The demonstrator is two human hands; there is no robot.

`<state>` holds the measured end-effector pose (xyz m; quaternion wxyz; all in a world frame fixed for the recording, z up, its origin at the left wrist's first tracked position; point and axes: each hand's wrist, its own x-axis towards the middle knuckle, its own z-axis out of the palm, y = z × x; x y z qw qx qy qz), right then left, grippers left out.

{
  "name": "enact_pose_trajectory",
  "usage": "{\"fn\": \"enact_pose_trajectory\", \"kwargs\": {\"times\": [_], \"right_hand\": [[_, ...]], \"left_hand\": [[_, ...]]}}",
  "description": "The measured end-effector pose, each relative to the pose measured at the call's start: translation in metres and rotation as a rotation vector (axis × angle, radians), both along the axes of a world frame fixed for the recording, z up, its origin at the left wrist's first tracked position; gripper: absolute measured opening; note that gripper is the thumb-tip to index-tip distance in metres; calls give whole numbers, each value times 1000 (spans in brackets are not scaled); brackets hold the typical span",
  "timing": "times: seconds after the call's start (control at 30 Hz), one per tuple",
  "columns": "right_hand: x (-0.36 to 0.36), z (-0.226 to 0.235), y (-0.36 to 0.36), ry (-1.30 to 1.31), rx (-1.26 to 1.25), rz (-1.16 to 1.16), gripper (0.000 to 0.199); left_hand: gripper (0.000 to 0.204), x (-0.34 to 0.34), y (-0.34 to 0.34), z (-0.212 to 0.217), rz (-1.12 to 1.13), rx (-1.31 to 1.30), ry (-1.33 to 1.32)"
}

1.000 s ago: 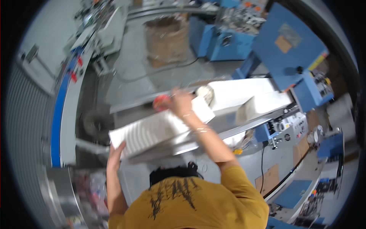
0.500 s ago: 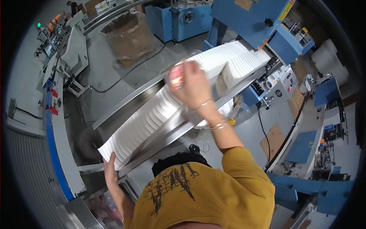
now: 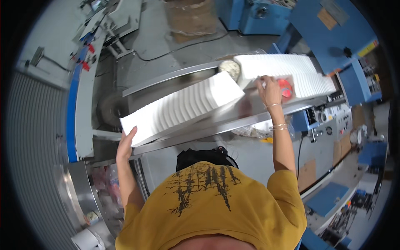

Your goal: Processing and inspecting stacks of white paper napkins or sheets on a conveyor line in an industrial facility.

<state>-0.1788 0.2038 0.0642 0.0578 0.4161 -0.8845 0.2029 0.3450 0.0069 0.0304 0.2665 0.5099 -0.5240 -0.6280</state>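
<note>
A long row of white folded sheets (image 3: 179, 104) lies slantwise along the metal trough (image 3: 196, 129). At its left end my left hand (image 3: 126, 143) grips the end sheets, thumb on top and the other fingers mostly hidden. Past its right end is my right hand (image 3: 271, 91), with fingers bent down and close together; what they hold, if anything, cannot be made out. Just right of that hand sits a round red item (image 3: 285, 88), perhaps a tape roll. A second white stack (image 3: 275, 66) fills the far right, and a round cream-coloured item (image 3: 230, 70) touches its left end.
A blue machine (image 3: 333, 37) stands at the trough's right end. The trough's metal side rail (image 3: 175, 78) runs along the far side. A brown bin lined with clear plastic (image 3: 189, 18) stands behind, and a black cable (image 3: 179, 54) crosses the floor.
My right hand has moved right, off the middle of the white row. The red item it carried is now beside it in the trough. A gap shows between the two white stacks.
</note>
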Motion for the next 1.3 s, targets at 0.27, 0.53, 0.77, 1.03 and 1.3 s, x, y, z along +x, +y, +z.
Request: {"fn": "enact_pose_trajectory", "kwargs": {"times": [0.27,0.53,0.77,1.03,1.3], "right_hand": [[16,-44,-59,-1063,79,399,69],[72,-30,-49,-1054,245,506,80],[96,-16,-70,-1108,243,174,85],[144,-23,-62,-1145,91,309,60],[151,-35,-35,-1320,-309,327,64]], "left_hand": [[92,7,-6,-9,-44,250,89],[85,-11,13,19,-142,136,27],[84,-2,-22,4,-249,146,197],[75,-5,-11,9,-243,157,95],[64,-8,17,23,-115,52,303]]}}
